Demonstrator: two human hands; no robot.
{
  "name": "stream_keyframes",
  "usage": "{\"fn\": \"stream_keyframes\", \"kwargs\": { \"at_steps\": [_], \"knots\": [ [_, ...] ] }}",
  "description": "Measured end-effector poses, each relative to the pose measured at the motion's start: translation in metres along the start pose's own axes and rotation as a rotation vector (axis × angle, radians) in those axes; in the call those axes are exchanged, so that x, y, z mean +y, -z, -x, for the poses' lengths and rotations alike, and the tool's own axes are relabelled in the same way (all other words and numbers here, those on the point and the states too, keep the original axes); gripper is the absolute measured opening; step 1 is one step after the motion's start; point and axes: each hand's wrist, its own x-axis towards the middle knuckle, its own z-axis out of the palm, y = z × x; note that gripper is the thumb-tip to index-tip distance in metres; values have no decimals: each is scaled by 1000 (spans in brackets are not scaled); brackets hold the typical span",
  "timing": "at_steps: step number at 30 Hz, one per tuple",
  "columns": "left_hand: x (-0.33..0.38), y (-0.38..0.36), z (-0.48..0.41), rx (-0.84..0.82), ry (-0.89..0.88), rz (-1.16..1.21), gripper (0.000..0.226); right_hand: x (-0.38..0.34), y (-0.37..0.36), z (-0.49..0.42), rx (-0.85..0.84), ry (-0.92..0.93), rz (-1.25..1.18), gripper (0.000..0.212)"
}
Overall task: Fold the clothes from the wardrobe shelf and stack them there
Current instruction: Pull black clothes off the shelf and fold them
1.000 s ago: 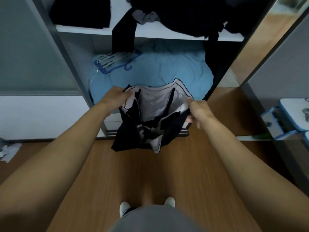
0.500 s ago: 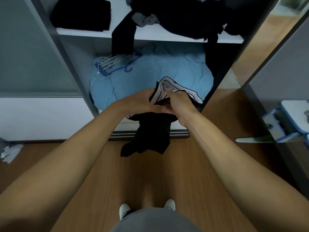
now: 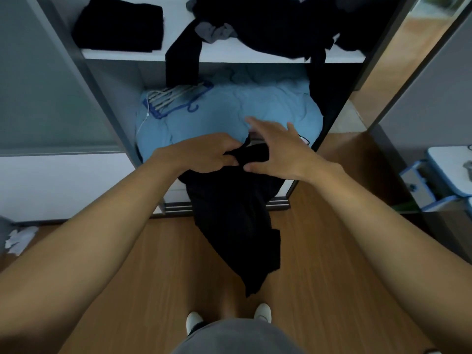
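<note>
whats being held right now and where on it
The left hand grips the black garment by its bunched top edge; the right hand is open over it.

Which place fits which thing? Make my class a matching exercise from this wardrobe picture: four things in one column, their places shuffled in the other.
Things
1. folded black clothes
2. clothes hangers
3. black garment
4. white shoes

Places
A. on the wooden floor
B. gripped by the left hand, hanging down
C. on the upper shelf, left end
D. on the light blue bedding

Pairs: 1-C, 2-D, 3-B, 4-A
</note>
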Motion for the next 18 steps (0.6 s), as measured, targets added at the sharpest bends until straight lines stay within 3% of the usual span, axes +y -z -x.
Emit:
{"fn": "stream_keyframes", "kwargs": {
  "at_steps": [3, 6, 7, 10, 14, 18],
  "knots": [
    [-1, 6, 5, 70, 7, -70, 27, 0, -8, -2, -51, -58, -48, 44],
    [-12, 8, 16, 117, 89, -67, 12, 3, -20, 2, 12, -54, -316, 29],
    [-12, 7, 21, 100, 101, -58, 10, 3, -22, 3, 22, -29, -371, 31],
    [-9, 3, 28, 73, 88, -128, 9, -5, -24, 2, -98, 41, -445, 65],
    [-6, 5, 36, 251, 30, -141, 9, -17, -29, -6, -127, 6, -412, 36],
    [-17, 4, 46, 431, 17, -153, 19, -26, -40, -7, -50, -21, -608, 20]
  ]
}}
